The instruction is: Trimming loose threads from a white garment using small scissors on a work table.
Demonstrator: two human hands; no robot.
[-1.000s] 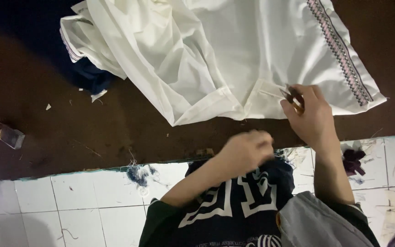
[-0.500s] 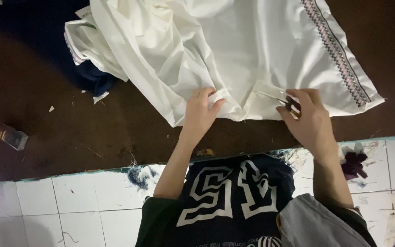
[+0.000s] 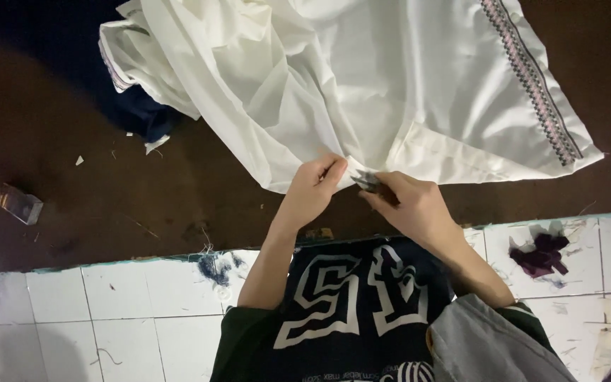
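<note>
Dark table (image 3: 107,205) bears one white garment (image 3: 390,92), two hands pinching.

You pinch thin, smooth white cloth (image 3: 390,92) with a stitched band. The bench (image 3: 178,205) looks dark and matt. The white floor tiles (image 3: 129,318) look shiny and stained.

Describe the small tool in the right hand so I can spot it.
Find the white garment spread on the dark brown table. At its near hem, both hands meet; the right hand grips a small dark metal cutting tool, the only shiny dark thing against white cloth.
</note>
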